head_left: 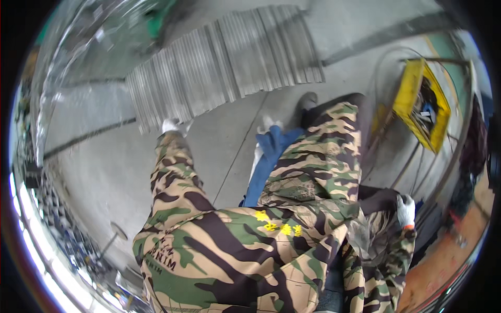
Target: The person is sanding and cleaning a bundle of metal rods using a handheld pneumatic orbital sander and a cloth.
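My left arm stretches forward in a camouflage sleeve. Its white-gloved hand point(175, 127) is at the near left edge of a broad row of grey metal strips point(224, 62); blur hides how the fingers lie. Low at the right, my right hand point(406, 210), in a white glove with an orange cuff, is beside a dark covered shape; its fingers look curled, and what they hold, if anything, is hidden. Blue cloth-like material point(269, 154) with white parts lies between my left arm and my camouflage-covered leg point(318, 151).
A yellow open-fronted box point(441, 117) with dark items inside stands on thin legs at the right. Clear plastic sheeting point(57, 78) hangs at the far left. A dark shoe point(308, 99) rests on the grey concrete floor point(224, 146). A small round-topped stand point(119, 230) is at lower left.
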`<control>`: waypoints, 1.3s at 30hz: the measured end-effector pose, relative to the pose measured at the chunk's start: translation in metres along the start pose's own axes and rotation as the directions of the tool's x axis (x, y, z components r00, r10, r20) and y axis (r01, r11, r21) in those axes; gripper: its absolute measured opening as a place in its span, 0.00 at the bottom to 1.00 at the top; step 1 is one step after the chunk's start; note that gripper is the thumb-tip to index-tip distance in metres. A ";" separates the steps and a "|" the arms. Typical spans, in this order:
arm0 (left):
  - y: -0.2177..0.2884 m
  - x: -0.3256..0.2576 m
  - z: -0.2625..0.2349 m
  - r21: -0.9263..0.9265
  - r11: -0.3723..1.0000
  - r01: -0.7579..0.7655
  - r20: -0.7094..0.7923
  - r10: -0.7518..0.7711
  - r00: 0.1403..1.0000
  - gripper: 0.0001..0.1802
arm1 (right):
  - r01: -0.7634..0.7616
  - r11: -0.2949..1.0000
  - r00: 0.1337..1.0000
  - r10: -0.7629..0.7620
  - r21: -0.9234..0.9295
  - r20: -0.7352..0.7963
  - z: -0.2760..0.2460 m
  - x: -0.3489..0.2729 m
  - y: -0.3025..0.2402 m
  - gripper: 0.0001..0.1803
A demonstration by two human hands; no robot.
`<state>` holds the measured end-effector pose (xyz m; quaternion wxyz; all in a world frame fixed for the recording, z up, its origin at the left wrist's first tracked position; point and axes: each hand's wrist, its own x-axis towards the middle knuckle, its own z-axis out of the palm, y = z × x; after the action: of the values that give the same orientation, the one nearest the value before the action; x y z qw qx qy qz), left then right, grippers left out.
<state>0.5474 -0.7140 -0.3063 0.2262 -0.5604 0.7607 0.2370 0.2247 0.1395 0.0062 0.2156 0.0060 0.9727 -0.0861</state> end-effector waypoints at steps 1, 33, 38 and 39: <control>-0.068 -0.001 -0.045 0.118 0.992 0.042 -0.091 -0.031 0.995 0.50 | -0.027 1.000 0.985 0.029 -0.017 0.170 0.020 0.025 -0.036 0.19; 0.552 -0.410 0.004 -0.407 -0.190 -0.893 -0.027 0.980 -0.196 0.20 | 0.330 0.789 0.773 0.089 0.518 -0.628 -0.089 -0.134 0.057 0.17; 0.657 -0.492 0.048 -0.117 -0.503 -0.857 0.127 0.848 -0.515 0.25 | 0.211 0.411 0.734 0.533 0.887 -0.422 -0.108 -0.149 0.126 0.15; 0.677 -0.510 0.057 -0.003 -0.616 -0.787 0.153 0.778 -0.610 0.25 | 0.159 0.338 0.715 0.609 0.928 -0.344 -0.112 -0.149 0.148 0.15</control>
<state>0.0394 -0.1234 0.0326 -0.0488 0.4610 0.8426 0.2740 0.3201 0.3080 0.1445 -0.1668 0.3017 0.7467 -0.5689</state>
